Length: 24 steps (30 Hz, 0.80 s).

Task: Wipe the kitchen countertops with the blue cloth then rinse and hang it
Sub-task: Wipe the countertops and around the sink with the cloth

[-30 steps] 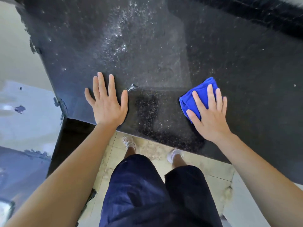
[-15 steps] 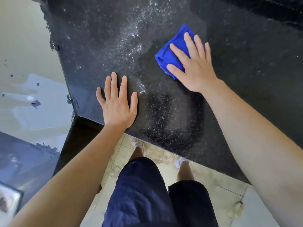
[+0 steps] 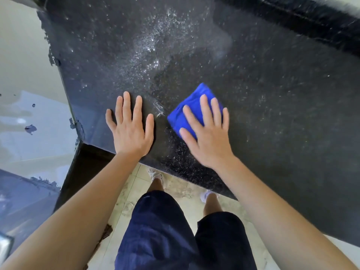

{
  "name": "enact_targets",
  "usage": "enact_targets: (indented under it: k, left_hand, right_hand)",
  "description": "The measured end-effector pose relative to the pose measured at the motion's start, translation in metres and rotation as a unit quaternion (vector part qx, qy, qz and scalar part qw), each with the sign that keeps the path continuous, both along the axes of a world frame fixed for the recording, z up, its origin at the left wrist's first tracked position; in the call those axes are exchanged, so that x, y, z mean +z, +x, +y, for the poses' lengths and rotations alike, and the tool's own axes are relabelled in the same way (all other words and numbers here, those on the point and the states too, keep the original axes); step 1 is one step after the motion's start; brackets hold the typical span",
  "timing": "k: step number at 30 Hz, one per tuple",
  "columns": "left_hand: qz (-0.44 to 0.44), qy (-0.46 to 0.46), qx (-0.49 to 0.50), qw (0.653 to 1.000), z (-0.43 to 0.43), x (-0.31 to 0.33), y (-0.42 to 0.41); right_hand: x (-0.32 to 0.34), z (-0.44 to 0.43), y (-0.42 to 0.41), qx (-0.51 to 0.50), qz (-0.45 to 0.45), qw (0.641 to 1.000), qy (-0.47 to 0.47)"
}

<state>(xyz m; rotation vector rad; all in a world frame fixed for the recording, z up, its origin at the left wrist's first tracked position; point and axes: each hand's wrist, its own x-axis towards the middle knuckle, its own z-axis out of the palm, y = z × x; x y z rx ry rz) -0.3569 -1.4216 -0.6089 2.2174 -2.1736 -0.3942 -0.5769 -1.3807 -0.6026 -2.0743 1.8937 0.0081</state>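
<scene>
Black speckled stone makes the countertop (image 3: 272, 114), which fills most of the view, with a raised dark strip (image 3: 292, 22) along its far edge. Fine white specks and wet shine lie on the middle of the surface, toward the far edge. The person stands at the near edge, close to the near left corner of the countertop.

The left hand (image 3: 130, 129) lies flat on the stone beside that corner, palm down, fingers spread, and it holds nothing. The right hand (image 3: 206, 133) is also flat, with fingers extended, and it presses on the blue cloth (image 3: 187, 110). The cloth is folded in a small pad and lies on the countertop just beside the left hand, not touching it. Its far corner sticks out beyond the fingertips.

Below the near edge, dark blue shorts (image 3: 161, 230) and white shoes (image 3: 155, 175) show over a pale tiled floor (image 3: 185, 190).
</scene>
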Motion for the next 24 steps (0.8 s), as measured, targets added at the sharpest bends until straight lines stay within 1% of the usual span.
enact_targets:
  k: [1,3,6,8,10,13,15,17,20,22,24]
  left_hand:
    - [0.004,0.0,-0.002,1.0,0.001,0.0,0.0]
    - [0.011,0.005,-0.006,1.0,0.002,0.0,0.001]
    - [0.016,0.012,-0.01,1.0,0.002,-0.001,0.004]
    - [0.049,0.007,-0.01,0.999,0.0,0.0,0.006]
    - [0.079,-0.008,-0.017,0.997,-0.004,0.005,0.013]
    - [0.086,-0.028,-0.028,0.995,-0.024,0.013,0.034]
    - [0.072,-0.036,-0.027,0.996,-0.048,0.016,0.054]
    - [0.054,-0.042,-0.028,0.997,-0.077,0.016,0.073]
    - [0.052,-0.048,-0.036,0.997,-0.125,0.01,0.091]
    - [0.05,-0.046,-0.055,0.996,-0.159,0.007,0.091]
    - [0.038,-0.037,-0.081,0.995,-0.191,0.007,0.084]
  right_hand:
    - [0.001,0.014,0.004,0.044,0.006,0.999,0.006]
    - [0.004,0.024,-0.001,0.101,0.01,0.995,0.016]
    - [0.003,-0.005,-0.017,0.136,0.005,0.991,0.019]
    - [0.001,-0.045,-0.022,0.101,0.01,0.995,0.023]
    - [0.0,-0.094,-0.019,0.031,0.013,0.999,0.033]
    - [-0.002,-0.161,0.007,-0.058,0.011,0.997,0.042]
    - [-0.004,-0.177,0.039,-0.104,0.021,0.994,0.022]
    - [-0.004,-0.16,0.072,-0.11,0.039,0.993,-0.01]
    - [0.002,-0.083,0.105,0.006,0.029,0.999,-0.035]
    - [0.005,-0.027,0.112,0.059,0.01,0.998,-0.017]
    - [0.006,0.006,0.109,0.087,-0.002,0.996,0.004]
